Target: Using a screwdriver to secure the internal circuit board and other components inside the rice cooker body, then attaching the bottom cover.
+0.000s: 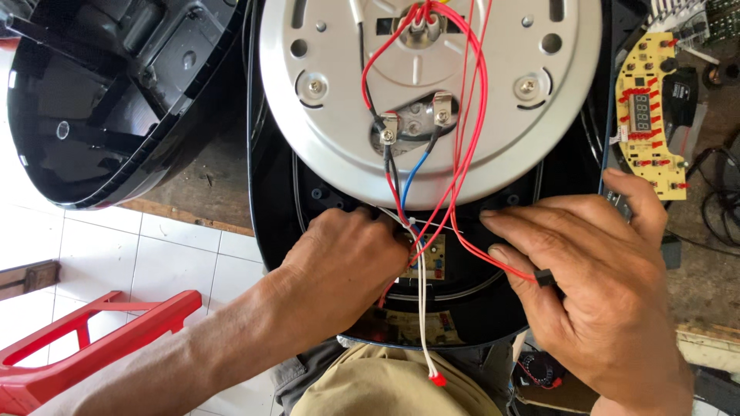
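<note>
Open housing: I see a black round appliance body (287,208) lying open on the person's lap, and in it sits a silver metal plate (478,146) with screws and two clamp terminals near its middle.
Wiring inside: red wires (472,100) loop down across the plate, with a blue wire (411,176) and black leads running from the terminals; a white wire (422,316) hangs out over the lower rim and ends in a red tip.
Small board: a pale circuit board (432,258) sits low in the housing between the two hands.
Left hand: my left hand (339,266) is curled narrow, fingers tucked into the wire bundle just beside the small board; I cannot tell which wire it pinches.
Right hand: my right hand (597,289) lies half-open over the housing's rim, fingers pointing left, with a red wire and its small black connector (544,277) resting against the fingers.
Second shell: a black empty shell (92,108) lies at upper left, well apart from the hands, its top cut off.
Beside it: a yellow control board (647,115) with red buttons lies at right.
Hard to see: the left fingertips are hidden, and the housing's lower interior is dark.
Below: a red stool (92,331) stands on white tiles.
</note>
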